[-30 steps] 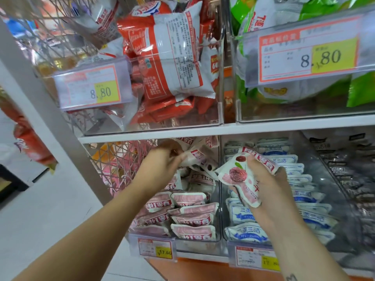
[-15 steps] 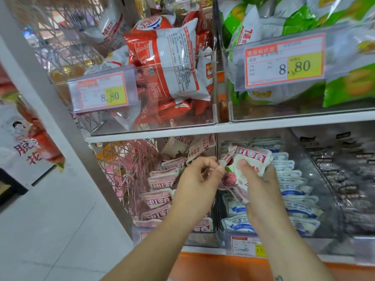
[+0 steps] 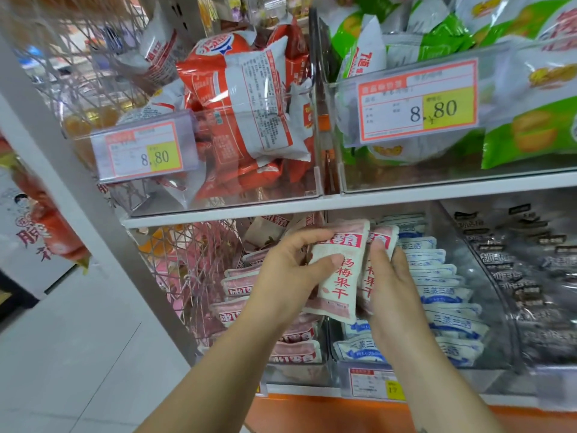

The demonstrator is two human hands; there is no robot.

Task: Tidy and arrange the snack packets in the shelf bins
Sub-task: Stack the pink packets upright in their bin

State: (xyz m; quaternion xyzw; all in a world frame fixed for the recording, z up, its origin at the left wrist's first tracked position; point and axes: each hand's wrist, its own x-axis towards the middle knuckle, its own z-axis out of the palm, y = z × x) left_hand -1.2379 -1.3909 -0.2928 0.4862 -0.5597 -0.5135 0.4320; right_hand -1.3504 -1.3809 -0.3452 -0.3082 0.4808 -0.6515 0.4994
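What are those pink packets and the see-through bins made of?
The pink packets look like thin plastic film, fairly matte, probably heat-sealed: their edges are flat and they bend softly. The bins look like hard clear plastic, glossy: you can see straight through the walls, and light glints off them.

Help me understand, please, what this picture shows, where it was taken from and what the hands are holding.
There is no machine here. A person tidies a shop shelf bare-handed, and the single picture comes from a camera worn on their head, looking forward and down. That is why both forearms reach in from below.

The left hand grips a pink-and-white front packet, thumb on its face. The right hand grips a second packet just beside it.

Behind them, the lower clear bins hold rows of pink packets, blue-and-white packets and dark packets. The upper bins hold orange packets and green packets, each behind a price tag reading 8.80.
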